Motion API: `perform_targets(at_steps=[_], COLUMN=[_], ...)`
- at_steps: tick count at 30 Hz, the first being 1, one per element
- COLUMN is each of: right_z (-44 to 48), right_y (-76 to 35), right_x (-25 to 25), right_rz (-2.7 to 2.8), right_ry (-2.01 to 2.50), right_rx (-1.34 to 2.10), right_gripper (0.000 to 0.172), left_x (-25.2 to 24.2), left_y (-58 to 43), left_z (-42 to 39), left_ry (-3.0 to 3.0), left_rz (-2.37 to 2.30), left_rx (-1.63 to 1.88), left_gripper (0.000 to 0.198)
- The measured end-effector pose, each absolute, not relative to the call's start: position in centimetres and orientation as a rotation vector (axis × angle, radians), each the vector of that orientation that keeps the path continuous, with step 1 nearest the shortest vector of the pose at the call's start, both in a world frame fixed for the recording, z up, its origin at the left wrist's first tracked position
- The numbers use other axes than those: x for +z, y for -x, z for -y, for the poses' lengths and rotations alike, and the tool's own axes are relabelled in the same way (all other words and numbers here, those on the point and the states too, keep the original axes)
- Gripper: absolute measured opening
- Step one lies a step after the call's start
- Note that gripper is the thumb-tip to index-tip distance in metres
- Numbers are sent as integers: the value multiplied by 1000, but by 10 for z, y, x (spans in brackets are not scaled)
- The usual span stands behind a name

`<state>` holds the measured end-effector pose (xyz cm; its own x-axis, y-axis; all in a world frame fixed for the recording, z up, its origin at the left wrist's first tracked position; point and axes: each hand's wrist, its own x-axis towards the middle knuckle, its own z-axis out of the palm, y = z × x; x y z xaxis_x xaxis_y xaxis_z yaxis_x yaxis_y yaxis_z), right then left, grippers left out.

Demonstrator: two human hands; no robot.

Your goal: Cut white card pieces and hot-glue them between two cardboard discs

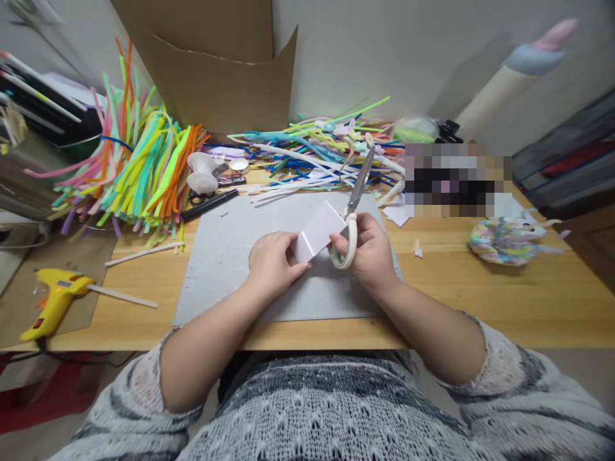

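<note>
Over a grey cutting mat [221, 256], my left hand [275, 261] pinches the lower left end of a glossy white piece of paper or card [321, 232]. The piece shows a crease near that end. My right hand [372, 253] grips a pair of scissors [358, 189] by their white handles, blades pointing up and away from me. Its thumb and fingertips also come up to the right edge of the white piece; whether they pinch it I cannot tell. The scissor blades look closed and lie beyond the piece.
Bundled colourful pipe cleaners [144, 166] stand at left, with more loose pipe cleaners [317, 150] along the back. A yellow glue gun [55, 301] lies at far left. A black marker [210, 205] and white spool [202, 171] sit behind the mat. A fuzzy pastel craft piece [502, 242] lies right.
</note>
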<state>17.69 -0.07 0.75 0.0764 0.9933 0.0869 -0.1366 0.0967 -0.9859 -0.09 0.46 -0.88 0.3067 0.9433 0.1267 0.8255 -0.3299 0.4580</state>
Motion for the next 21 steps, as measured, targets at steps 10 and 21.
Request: perform_targets(at_steps=[10, 21], right_z=[1, 3], right_y=[-178, -189], right_x=[10, 8], right_rz=[1089, 1472], right_ry=[1133, 1236], right_rx=[1170, 1274], right_gripper=[49, 43], left_x=[-14, 5], left_y=[0, 20], left_z=[-6, -21], left_ry=[-2302, -1943], left_rz=[-1620, -1708], left_rx=[540, 1155], left_gripper=[51, 37])
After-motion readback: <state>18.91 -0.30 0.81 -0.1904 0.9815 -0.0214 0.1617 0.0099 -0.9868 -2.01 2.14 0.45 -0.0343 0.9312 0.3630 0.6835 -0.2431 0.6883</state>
